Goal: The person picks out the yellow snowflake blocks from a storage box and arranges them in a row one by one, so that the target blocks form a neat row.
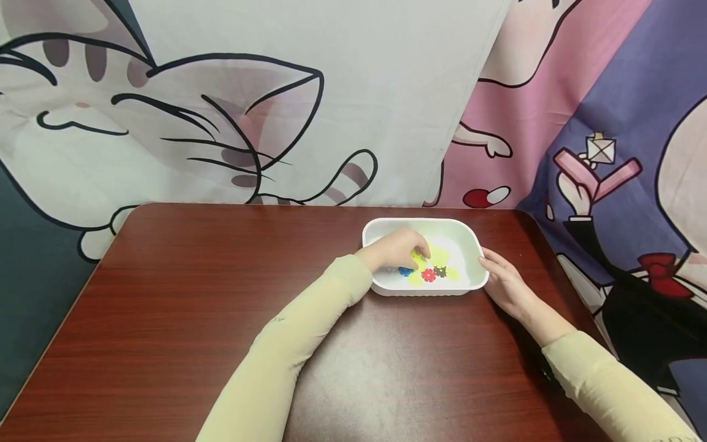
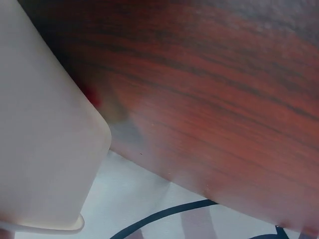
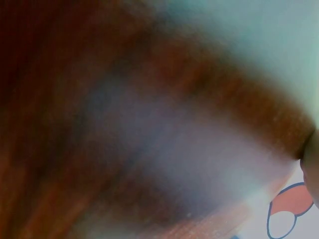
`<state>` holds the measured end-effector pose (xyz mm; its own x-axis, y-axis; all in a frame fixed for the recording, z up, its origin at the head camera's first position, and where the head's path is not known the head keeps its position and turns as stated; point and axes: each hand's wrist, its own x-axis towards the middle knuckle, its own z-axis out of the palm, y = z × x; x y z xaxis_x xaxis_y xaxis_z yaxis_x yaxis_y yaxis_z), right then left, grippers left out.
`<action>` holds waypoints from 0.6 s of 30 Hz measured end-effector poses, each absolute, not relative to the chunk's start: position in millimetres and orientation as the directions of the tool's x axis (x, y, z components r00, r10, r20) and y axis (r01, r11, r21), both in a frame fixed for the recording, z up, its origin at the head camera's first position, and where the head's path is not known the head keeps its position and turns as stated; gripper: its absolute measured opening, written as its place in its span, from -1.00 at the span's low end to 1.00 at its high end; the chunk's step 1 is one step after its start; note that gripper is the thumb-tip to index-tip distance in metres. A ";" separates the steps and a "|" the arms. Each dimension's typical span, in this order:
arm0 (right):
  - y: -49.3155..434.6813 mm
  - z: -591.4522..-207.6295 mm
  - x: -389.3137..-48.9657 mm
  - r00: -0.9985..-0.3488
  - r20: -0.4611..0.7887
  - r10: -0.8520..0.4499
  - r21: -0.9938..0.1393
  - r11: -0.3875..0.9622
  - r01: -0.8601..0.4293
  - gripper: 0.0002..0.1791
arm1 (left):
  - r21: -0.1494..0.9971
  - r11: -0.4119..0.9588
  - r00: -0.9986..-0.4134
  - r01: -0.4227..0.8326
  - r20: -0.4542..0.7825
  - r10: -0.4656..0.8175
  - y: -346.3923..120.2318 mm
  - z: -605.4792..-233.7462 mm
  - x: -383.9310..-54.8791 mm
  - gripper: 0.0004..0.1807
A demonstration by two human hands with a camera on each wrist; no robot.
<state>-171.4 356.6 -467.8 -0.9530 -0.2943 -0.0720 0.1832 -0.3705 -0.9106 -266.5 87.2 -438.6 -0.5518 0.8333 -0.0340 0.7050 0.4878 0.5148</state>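
Observation:
A white plastic tray [image 1: 425, 291] sits toward the back right of the table and holds several small plastic pieces. Among them are a red notched disc [image 1: 428, 275], a dark notched disc [image 1: 440, 271], a blue piece [image 1: 405, 271] and pale yellow pieces [image 1: 440, 255]. My left hand [image 1: 399, 245] reaches in over the left rim, its thumb and curled fingers around a bright yellow piece [image 1: 417, 258]. At the tray's right end my right hand [image 1: 507, 283] holds the rim and outer wall. The left wrist view has the tray's pale outer wall [image 2: 45, 129]; the pieces are hidden there.
The tray stands on a brown wood-grain table [image 1: 182, 319], whose back edge meets a cartoon-printed cloth [image 1: 386, 80]. In the right wrist view, mostly blurred tabletop [image 3: 124, 149] shows, with light glaring off it.

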 end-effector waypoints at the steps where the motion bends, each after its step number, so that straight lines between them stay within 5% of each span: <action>1: 356.5 -467.5 -171.3 -0.953 -0.072 -0.295 -0.911 -0.370 0.183 -0.62 | 0.508 0.494 -0.553 0.705 -0.042 0.832 87.2 -437.9 -265.5 -0.68; 18: 356.7 -467.6 -171.7 -0.954 -0.076 -0.289 -0.903 -0.386 0.189 -0.62 | 0.439 0.491 -0.518 0.753 -0.065 0.853 88.1 -433.3 -260.6 -0.73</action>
<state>-171.7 356.7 -467.6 -0.9543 -0.2890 -0.0758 0.1886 -0.3860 -0.9030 -260.6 88.1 -433.3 -0.5180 0.8529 -0.0650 0.7527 0.4906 0.4390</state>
